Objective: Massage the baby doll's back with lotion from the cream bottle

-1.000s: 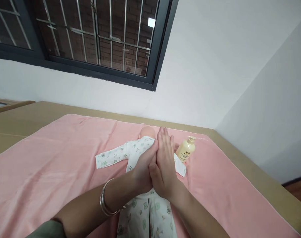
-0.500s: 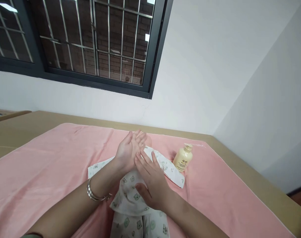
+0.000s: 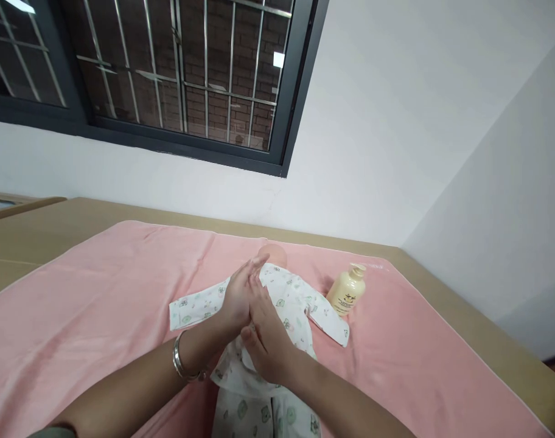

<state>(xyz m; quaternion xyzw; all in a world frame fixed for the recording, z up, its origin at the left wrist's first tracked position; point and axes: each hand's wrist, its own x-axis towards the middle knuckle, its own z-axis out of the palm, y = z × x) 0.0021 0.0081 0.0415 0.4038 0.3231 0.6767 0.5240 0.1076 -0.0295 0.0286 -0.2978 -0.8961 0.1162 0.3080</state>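
Note:
My left hand [image 3: 238, 298] and my right hand [image 3: 269, 331] lie palm against palm, fingers stretched out and pointing away from me. Nothing shows between them. A silver bracelet [image 3: 179, 356] circles the left wrist. Below the hands, white baby clothes with a small green animal print are spread out: a long-sleeved top [image 3: 286, 298] and trousers [image 3: 245, 415]. My hands and forearms cover part of the top. At its collar sits a smooth, round, pinkish shape [image 3: 274, 253], partly hidden by my fingertips. A pale yellow pump bottle [image 3: 347, 291] stands by the right sleeve.
A pink sheet [image 3: 396, 353] lies under the clothes and bottle, with folds on the left. It covers a tan surface [image 3: 99, 213] whose edge runs along a white wall [image 3: 359, 152]. Above is a dark-framed window [image 3: 277, 155] with metal bars.
My palms have come together; the left one was turned up with the right fingers resting at its edge. More of the top and the round shape now shows. The view has shifted slightly.

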